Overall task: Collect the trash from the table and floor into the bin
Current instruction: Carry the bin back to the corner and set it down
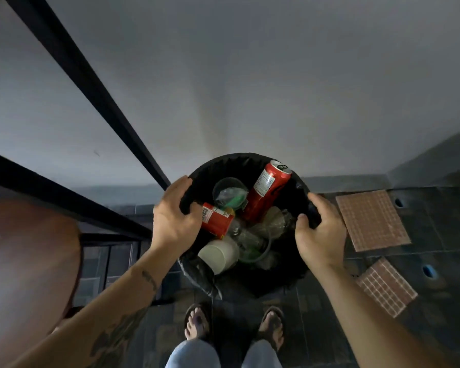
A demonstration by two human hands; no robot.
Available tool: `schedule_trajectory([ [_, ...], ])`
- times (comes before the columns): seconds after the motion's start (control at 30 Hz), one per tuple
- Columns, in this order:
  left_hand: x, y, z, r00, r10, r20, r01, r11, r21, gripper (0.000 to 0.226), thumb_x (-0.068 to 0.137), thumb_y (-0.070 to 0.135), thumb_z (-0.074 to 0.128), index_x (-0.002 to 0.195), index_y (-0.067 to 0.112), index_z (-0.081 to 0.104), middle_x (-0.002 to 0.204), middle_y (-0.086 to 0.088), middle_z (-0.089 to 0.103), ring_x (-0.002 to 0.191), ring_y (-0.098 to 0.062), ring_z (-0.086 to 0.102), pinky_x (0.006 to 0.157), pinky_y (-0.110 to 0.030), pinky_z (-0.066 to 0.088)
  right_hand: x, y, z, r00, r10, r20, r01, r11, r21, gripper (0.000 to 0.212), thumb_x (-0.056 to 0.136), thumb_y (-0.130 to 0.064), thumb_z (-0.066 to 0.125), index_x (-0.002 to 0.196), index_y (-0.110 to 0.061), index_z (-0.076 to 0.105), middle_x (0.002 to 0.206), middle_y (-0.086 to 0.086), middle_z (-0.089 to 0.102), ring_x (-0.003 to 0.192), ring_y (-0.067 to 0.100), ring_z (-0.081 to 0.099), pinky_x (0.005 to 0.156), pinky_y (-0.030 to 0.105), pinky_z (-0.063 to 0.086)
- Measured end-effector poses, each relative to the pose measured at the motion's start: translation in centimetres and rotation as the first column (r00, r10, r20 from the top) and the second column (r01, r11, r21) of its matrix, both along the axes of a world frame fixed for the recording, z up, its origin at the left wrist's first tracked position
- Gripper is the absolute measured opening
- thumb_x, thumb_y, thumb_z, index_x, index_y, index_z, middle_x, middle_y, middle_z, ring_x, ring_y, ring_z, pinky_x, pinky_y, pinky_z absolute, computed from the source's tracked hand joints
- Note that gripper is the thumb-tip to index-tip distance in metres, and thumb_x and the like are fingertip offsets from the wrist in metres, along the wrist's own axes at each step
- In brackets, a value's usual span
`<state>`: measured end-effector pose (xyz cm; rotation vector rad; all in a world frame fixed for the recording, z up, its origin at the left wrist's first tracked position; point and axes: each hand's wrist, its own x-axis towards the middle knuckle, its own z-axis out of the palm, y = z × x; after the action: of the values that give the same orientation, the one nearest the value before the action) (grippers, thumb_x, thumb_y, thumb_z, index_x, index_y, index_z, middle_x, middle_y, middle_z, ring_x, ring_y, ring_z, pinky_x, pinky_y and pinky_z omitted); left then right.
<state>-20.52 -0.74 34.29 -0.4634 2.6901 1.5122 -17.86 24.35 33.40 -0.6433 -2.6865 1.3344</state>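
Against a pale grey wall (250, 75), in a corner, a round black bin (239, 160) is seen from right above. Dark floor tiles (441, 235) are spread under it. Open floor is left on the right side, where two flat pink-brown tile sheets (372, 219) are laid, one near the bin's rim and one lower down. On the left the room is tight: black metal table bars (72, 70) are slanted past the bin, and one bar is met by the bin's rim near the left hand. A brown table top (24, 261) is seen at the far left.

The bin is lined with a black bag (199, 274), and it is nearly filled. A tall red can (266, 195) is leaned against the far wall of the bin. A shorter red can (215, 221) is laid on its side beside the left hand. A white cup (218, 254) is laid near the front, and clear plastic cups (229, 192) are piled between them.

The left hand (173, 216) is curled over the left rim, with the thumb inside and the fingers outside. The right hand (322, 235) is closed on the right rim the same way. Both arms are stretched forward and down. Two feet in dark sandals (272, 328) are placed just in front of the bin.
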Motion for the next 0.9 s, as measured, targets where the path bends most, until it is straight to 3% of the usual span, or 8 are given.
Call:
schedule_trajectory([
  [0.07,0.0,-0.5,-4.2,1.0,0.025,-0.016,-0.026,0.999,-0.033,0.053,0.09,0.003,0.058,0.141,0.014,0.059,0.147,0.0,0.056,0.134,-0.009,0.048,0.11,-0.017,0.038,-1.1,-0.2,-4.0,1.0,-0.003,-0.031,0.002,1.0,-0.019,0.048,0.087,0.0,0.066,0.133,-0.011,0.06,0.135,0.003,0.06,0.125,0.013,0.054,0.087,-0.005,0.03],
  [0.2,0.5,-0.9,-15.3,0.998,0.041,-0.042,-0.046,0.992,-0.114,0.054,0.089,-0.005,0.057,0.141,0.009,0.058,0.147,0.008,0.048,0.133,-0.003,0.042,0.097,0.008,0.026,-2.1,-0.9,-14.5,0.997,0.044,-0.062,-0.046,0.998,-0.039,0.046,0.085,0.0,0.065,0.13,-0.01,0.062,0.133,0.003,0.061,0.122,0.009,0.054,0.102,0.015,0.04],
  [0.23,0.7,-1.0,-18.3,0.998,0.059,-0.029,-0.062,0.992,-0.111,0.055,0.089,-0.007,0.056,0.142,0.008,0.057,0.147,0.009,0.047,0.133,-0.001,0.04,0.096,0.008,0.025,-2.5,-1.1,-17.6,0.996,0.062,-0.061,-0.065,0.997,-0.048,0.046,0.085,0.001,0.064,0.129,-0.009,0.063,0.132,0.003,0.061,0.121,0.009,0.054,0.103,0.012,0.038],
  [0.33,1.6,-1.4,-26.4,0.996,0.082,-0.027,-0.085,0.989,-0.121,0.056,0.085,-0.001,0.051,0.14,0.003,0.058,0.152,-0.003,0.048,0.134,-0.003,0.041,0.104,0.001,0.029,-3.0,-1.7,-25.6,0.991,0.128,-0.038,-0.129,0.991,-0.025,0.046,0.083,0.002,0.062,0.128,-0.007,0.063,0.131,0.005,0.061,0.119,0.009,0.053,0.096,-0.002,0.032],
  [0.47,1.3,-1.9,-34.4,0.996,0.09,-0.021,-0.091,0.989,-0.112,0.061,0.08,0.008,0.049,0.139,0.0,0.059,0.153,-0.011,0.05,0.135,-0.006,0.043,0.111,-0.011,0.034,-4.3,-2.0,-33.7,0.987,0.155,-0.033,-0.157,0.987,-0.038,0.046,0.085,-0.003,0.064,0.13,-0.009,0.062,0.133,0.004,0.06,0.123,0.011,0.054,0.101,0.005,0.035],
  [0.7,0.1,-2.5,-40.9,0.998,0.055,0.021,-0.052,0.991,-0.127,0.064,0.081,0.009,0.047,0.143,-0.003,0.053,0.155,-0.016,0.046,0.143,-0.024,0.044,0.111,-0.007,0.03,-5.5,-2.5,-40.3,0.979,0.203,-0.024,-0.204,0.979,-0.017,0.047,0.084,-0.007,0.068,0.13,-0.01,0.062,0.136,0.006,0.058,0.126,0.014,0.053,0.101,0.004,0.033],
  [0.83,0.1,-2.6,-42.0,0.997,0.067,0.025,-0.063,0.989,-0.134,0.066,0.081,0.009,0.047,0.146,-0.001,0.049,0.157,-0.015,0.043,0.145,-0.024,0.041,0.109,-0.003,0.026,-5.6,-2.7,-41.1,0.967,0.253,-0.032,-0.253,0.967,0.009,0.05,0.082,-0.011,0.068,0.132,-0.009,0.06,0.139,0.007,0.055,0.129,0.016,0.051,0.107,0.016,0.038],
  [0.9,0.4,-2.8,-42.4,0.999,0.048,0.014,-0.045,0.988,-0.148,0.068,0.081,0.015,0.049,0.147,0.0,0.048,0.158,-0.015,0.041,0.144,-0.025,0.04,0.111,-0.008,0.03,-5.7,-2.7,-41.0,0.96,0.278,-0.028,-0.278,0.961,0.01,0.053,0.082,-0.014,0.067,0.133,-0.009,0.059,0.141,0.007,0.052,0.13,0.016,0.05,0.109,0.023,0.04],
])
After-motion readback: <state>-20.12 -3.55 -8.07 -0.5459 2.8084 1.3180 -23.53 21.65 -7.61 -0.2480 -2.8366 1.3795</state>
